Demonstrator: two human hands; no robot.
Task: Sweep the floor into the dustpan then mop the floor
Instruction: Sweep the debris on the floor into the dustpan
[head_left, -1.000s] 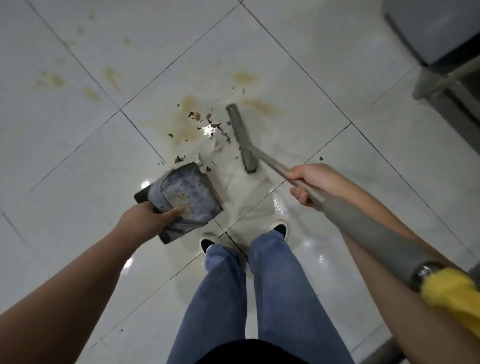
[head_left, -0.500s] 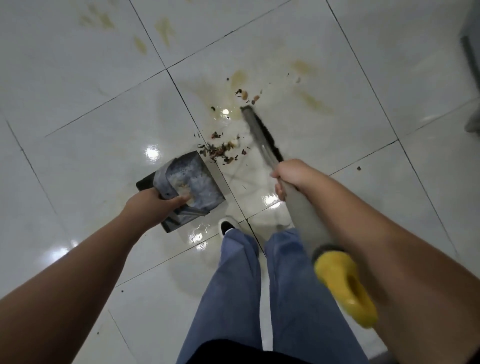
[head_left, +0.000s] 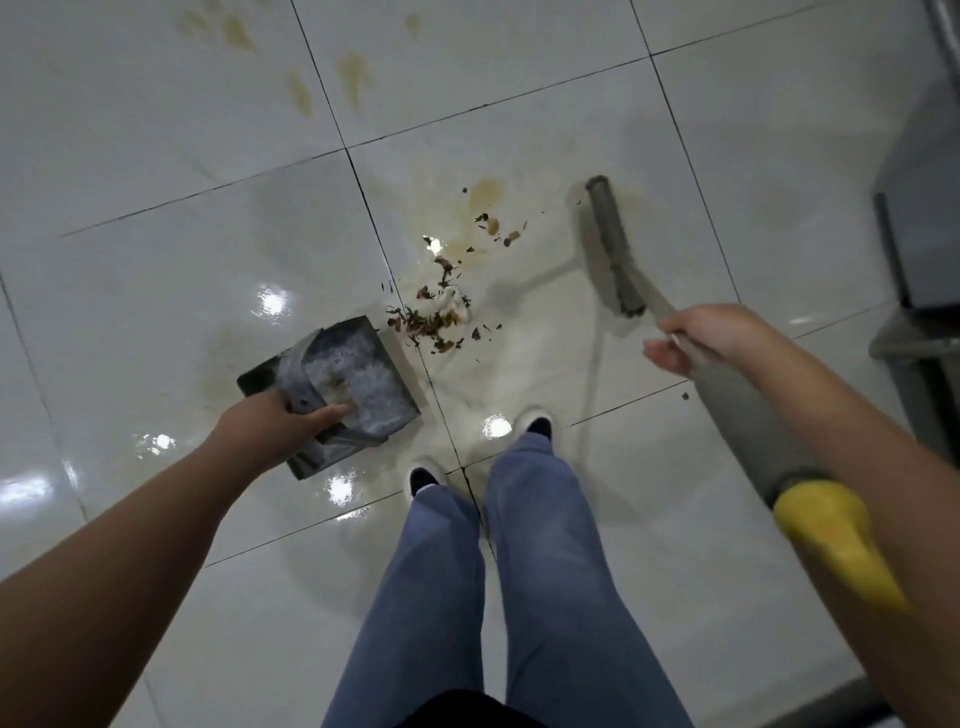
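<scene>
Between the hands: debris (head_left: 434, 317) lies just off the dustpan (head_left: 332, 384) lip
Left hand (head_left: 270, 421): grips dustpan
Right hand (head_left: 701, 335): grips broom (head_left: 613, 249) handle
Risk: a hard stroke may scatter wet scraps past the pan

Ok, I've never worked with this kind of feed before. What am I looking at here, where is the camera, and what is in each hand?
There is no machine here: this is one wide-angle camera worn on a person's head, looking down past their jeans and shoes to a white tiled floor. The left hand grips a grey dustpan, set down on the tiles. The right hand holds the handle of a broom, whose grey head is out to the right. Between the two lies a small pile of debris, just beyond the dustpan's open edge, with a few more bits further out. Brownish stains mark the tiles, which look glossy with light glare.
</scene>
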